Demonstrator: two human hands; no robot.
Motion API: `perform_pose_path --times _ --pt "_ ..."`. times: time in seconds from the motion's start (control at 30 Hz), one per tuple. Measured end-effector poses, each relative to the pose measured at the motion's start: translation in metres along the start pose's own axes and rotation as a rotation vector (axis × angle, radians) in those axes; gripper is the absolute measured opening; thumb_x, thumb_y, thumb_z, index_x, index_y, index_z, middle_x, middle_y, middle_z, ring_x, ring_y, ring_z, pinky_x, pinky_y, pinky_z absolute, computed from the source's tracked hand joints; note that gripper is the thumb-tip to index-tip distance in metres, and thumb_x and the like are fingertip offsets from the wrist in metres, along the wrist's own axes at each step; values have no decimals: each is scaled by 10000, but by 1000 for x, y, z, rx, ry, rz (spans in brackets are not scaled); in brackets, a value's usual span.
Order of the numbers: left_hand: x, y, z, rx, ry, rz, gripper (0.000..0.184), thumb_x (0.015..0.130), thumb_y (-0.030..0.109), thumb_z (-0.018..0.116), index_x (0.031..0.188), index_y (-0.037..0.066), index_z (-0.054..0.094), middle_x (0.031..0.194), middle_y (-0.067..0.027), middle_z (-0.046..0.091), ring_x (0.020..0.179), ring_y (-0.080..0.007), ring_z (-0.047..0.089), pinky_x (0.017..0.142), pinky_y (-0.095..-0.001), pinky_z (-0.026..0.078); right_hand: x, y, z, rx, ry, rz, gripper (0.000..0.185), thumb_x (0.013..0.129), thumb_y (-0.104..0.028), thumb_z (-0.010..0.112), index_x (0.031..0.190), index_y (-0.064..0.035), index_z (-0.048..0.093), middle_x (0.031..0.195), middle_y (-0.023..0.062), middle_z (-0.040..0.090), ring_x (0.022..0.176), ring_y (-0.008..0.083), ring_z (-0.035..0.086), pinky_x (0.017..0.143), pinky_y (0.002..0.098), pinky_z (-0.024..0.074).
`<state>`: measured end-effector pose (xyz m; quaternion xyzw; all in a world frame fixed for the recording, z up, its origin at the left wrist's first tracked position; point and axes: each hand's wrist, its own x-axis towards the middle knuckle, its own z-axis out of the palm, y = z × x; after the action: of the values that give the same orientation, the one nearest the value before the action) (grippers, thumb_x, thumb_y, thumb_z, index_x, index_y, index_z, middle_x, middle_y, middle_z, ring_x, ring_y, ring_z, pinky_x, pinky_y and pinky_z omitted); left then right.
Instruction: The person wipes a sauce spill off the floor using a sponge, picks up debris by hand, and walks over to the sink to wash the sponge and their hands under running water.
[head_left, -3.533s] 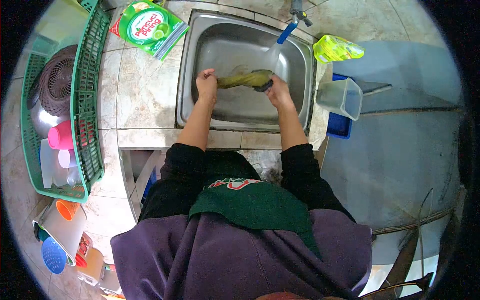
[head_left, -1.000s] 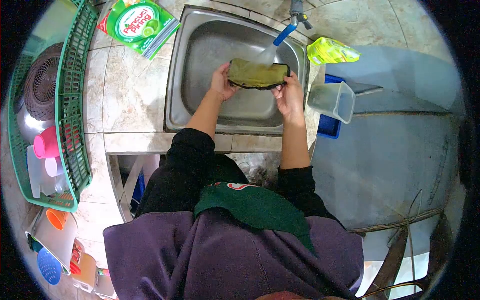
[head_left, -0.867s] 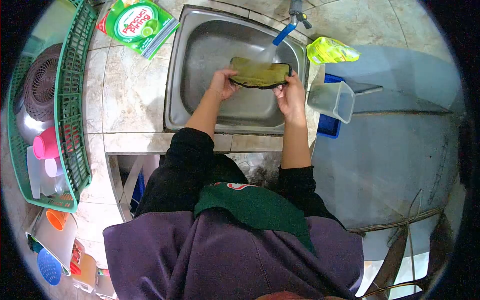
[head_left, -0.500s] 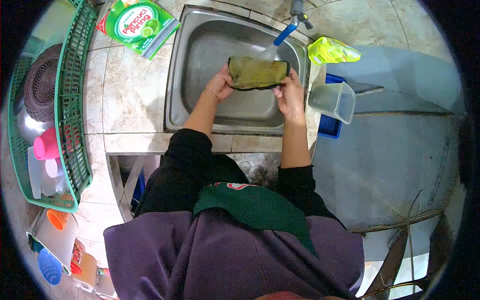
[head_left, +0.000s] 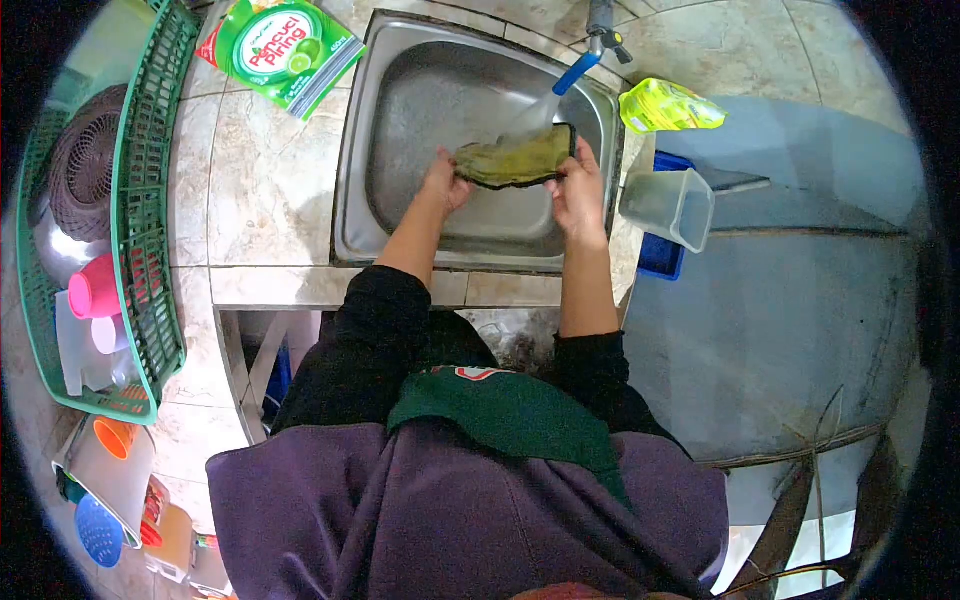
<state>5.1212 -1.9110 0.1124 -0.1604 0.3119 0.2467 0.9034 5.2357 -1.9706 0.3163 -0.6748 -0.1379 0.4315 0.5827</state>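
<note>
A yellow-green cloth with a black edge [head_left: 515, 160] is stretched between my two hands above the sink [head_left: 440, 235]. My left hand [head_left: 447, 183] is closed on its left end, and my right hand [head_left: 578, 188] pinches the right end. Water runs from the blue-spouted tap [head_left: 578, 72] onto the upper part of the cloth. The cloth's top edge dips on the left side, and its right corner stands higher. Spray blurs part of its surface.
A green dish-soap pouch [head_left: 285, 52] lies on the counter left of the sink. On the right are a yellow packet [head_left: 670, 106], a clear plastic container [head_left: 668, 210] and a blue tray [head_left: 660, 255]. A green dish basket [head_left: 150, 220] stands far left.
The cloth has gone from fairly flat to sagging at its upper left. My left hand has moved slightly lower, and the water now strikes across the cloth's top.
</note>
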Motion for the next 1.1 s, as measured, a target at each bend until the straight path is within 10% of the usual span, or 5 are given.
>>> perform_pose_path --times 0.43,0.53,0.6,0.7,1.1 --pt "-36 -1 20 355 -6 76 424 900 324 442 1123 -36 450 1143 -128 498 1033 -190 501 853 -282 446 3 8 2 -57 15 7 499 731 65 342 1203 -74 423 872 44 537 539 85 443 381 194 331" --pt "-33 3 14 400 -43 -30 554 892 496 330 1144 21 466 1016 -56 570 752 -159 562 540 -191 474 4 13 4 -46 -46 28 512 725 69 342 1216 -57 412 892 50 541 588 93 478 413 201 360" --pt "-41 1 21 3 7 -79 773 833 648 184 1252 32 389 1257 -126 435 1131 -265 447 939 -383 366 7 17 4 6 -42 20 530 719 71 345 1235 -40 395 946 66 552 691 126 528 524 220 428" --pt "-52 9 20 58 -126 -27 843 797 696 133 1286 46 356 1292 -141 401 1187 -304 388 1005 -425 271 7 16 3 -21 31 34 541 722 69 353 1252 -35 383 1029 91 546 838 162 545 676 261 459" --pt "-55 4 28 217 -60 -135 471 886 394 396 1200 44 417 1216 -132 469 1090 -296 477 910 -482 382 9 26 8 10 -52 -25 390 824 16 346 1200 -5 446 1137 121 507 992 202 523 871 304 415"
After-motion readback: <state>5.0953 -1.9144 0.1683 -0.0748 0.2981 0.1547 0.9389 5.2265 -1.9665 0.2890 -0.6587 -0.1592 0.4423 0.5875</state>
